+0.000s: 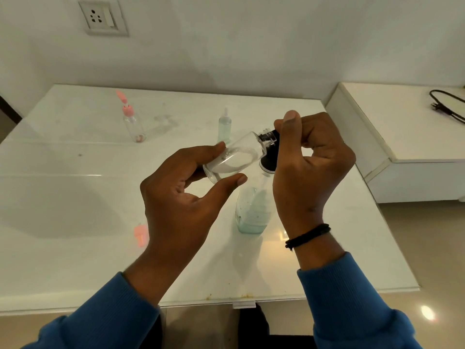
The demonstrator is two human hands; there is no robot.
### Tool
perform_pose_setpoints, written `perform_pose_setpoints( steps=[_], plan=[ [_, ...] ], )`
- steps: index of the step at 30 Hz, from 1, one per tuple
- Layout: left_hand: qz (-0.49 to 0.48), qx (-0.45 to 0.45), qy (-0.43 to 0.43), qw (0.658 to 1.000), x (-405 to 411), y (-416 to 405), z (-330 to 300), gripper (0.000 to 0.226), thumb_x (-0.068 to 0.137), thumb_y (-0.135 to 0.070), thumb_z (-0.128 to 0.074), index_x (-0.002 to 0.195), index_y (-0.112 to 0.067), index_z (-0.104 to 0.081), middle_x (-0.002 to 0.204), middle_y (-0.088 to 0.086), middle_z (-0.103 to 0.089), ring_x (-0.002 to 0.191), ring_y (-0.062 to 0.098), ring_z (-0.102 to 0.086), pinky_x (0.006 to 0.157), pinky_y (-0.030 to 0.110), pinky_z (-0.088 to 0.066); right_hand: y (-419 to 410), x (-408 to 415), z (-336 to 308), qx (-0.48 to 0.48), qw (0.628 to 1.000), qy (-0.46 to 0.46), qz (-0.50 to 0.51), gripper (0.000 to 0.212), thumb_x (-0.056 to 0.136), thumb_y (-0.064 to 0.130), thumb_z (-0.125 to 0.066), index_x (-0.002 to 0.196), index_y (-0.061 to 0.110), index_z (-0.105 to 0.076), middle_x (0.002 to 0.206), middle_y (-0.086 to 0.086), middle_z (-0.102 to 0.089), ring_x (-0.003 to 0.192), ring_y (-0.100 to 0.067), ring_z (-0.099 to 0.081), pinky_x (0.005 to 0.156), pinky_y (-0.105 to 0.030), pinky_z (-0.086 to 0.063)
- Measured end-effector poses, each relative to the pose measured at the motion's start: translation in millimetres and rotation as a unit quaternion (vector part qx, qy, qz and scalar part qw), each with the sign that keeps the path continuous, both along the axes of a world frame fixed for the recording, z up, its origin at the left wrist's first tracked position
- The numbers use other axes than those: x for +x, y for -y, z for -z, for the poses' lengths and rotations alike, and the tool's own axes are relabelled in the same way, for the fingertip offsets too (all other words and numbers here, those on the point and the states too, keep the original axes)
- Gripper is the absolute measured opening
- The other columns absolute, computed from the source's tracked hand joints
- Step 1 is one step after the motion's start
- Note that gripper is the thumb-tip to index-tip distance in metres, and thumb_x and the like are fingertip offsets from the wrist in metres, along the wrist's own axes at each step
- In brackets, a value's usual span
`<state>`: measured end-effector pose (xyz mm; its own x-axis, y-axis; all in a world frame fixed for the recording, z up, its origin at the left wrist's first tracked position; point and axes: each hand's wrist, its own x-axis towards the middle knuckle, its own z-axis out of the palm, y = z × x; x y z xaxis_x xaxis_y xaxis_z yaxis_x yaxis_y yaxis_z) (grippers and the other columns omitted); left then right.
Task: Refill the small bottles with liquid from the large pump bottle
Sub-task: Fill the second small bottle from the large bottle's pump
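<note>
Two hands busy: left hand (181, 195) pinches tilted small bottle (232, 158) above the surface (75, 197); right hand (309, 159) grips its black cap (270, 137) at 2 o'clock. Large bottle (253, 210) stands just below, 5 o'clock. Likely uncapping; next, free the cap, keep bottle level.

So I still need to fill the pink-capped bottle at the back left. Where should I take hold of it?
Grip the pink-capped bottle round its clear body, below the cap, coming from its right side with the left hand once that is free. It stands upright and apart from the other things on the table, and its flip lid stands open at the top, so a grasp from above looks awkward.
</note>
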<state>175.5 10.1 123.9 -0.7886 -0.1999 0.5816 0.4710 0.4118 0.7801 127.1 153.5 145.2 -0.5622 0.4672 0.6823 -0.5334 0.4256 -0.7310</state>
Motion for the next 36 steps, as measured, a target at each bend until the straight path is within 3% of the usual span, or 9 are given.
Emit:
perform_pose_setpoints(
  steps=[11,17,19,25,30,36],
  plan=[
    [0.002,0.003,0.006,1.0,0.6,0.1,0.8,0.046,0.08,-0.028,-0.086,0.12,-0.014,-0.069,0.116,-0.01,-0.069,0.108,0.007,-0.068,0.087,0.016,-0.056,-0.5,-0.2,-0.9,0.0,1.0,-0.006,-0.003,0.032,0.097,0.003,-0.064,0.066,-0.006,-0.063,0.064,-0.016,-0.061,0.061,-0.023,-0.055,0.059,-0.02,-0.043],
    [0.002,-0.005,0.003,1.0,0.1,-0.8,1.9,0.045,0.081,-0.028,-0.087,0.12,-0.016,-0.068,0.116,-0.014,-0.067,0.108,0.002,-0.067,0.088,0.015,-0.055,-0.3,1.1,2.1,-0.008,1.0,-0.005,-0.008,0.03,0.097,0.004,-0.063,0.068,-0.003,-0.064,0.066,-0.014,-0.062,0.063,-0.019,-0.056,0.059,-0.019,-0.046],
    [0.0,-0.001,0.005,1.0,-0.5,0.3,2.8,0.046,0.08,-0.025,-0.088,0.12,-0.011,-0.07,0.117,-0.006,-0.07,0.109,0.009,-0.069,0.087,0.019,-0.058,1.2,0.4,1.8,-0.017,1.0,-0.002,-0.014,0.029,0.097,0.004,-0.063,0.07,-0.003,-0.066,0.066,-0.013,-0.062,0.063,-0.016,-0.056,0.061,-0.015,-0.045],
    [0.002,0.005,0.009,1.0,-0.4,-0.1,1.2,0.045,0.08,-0.027,-0.088,0.119,-0.017,-0.068,0.117,-0.01,-0.069,0.109,0.007,-0.068,0.087,0.017,-0.057,-1.1,-1.1,-2.3,0.0,1.0,-0.011,-0.005,0.033,0.096,0.003,-0.063,0.066,-0.008,-0.063,0.064,-0.018,-0.06,0.061,-0.027,-0.056,0.057,-0.029,-0.046],
    [0.001,0.001,0.012,1.0,-0.8,0.7,3.1,0.046,0.08,-0.028,-0.087,0.12,-0.012,-0.07,0.118,-0.007,-0.069,0.11,0.007,-0.068,0.087,0.017,-0.057,-1.2,0.8,2.2,0.005,1.0,0.006,-0.016,0.03,0.097,0.005,-0.064,0.068,-0.003,-0.064,0.066,-0.013,-0.061,0.063,-0.02,-0.056,0.059,-0.019,-0.045],
    [0.002,-0.002,0.008,1.0,-0.3,-0.1,2.2,0.046,0.081,-0.026,-0.088,0.12,-0.012,-0.07,0.117,-0.005,-0.07,0.109,0.01,-0.069,0.087,0.019,-0.058,-1.7,0.9,0.9,0.005,1.0,-0.011,-0.009,0.031,0.097,0.006,-0.062,0.068,-0.005,-0.065,0.067,-0.015,-0.063,0.063,-0.024,-0.057,0.059,-0.027,-0.047]
  ],
)
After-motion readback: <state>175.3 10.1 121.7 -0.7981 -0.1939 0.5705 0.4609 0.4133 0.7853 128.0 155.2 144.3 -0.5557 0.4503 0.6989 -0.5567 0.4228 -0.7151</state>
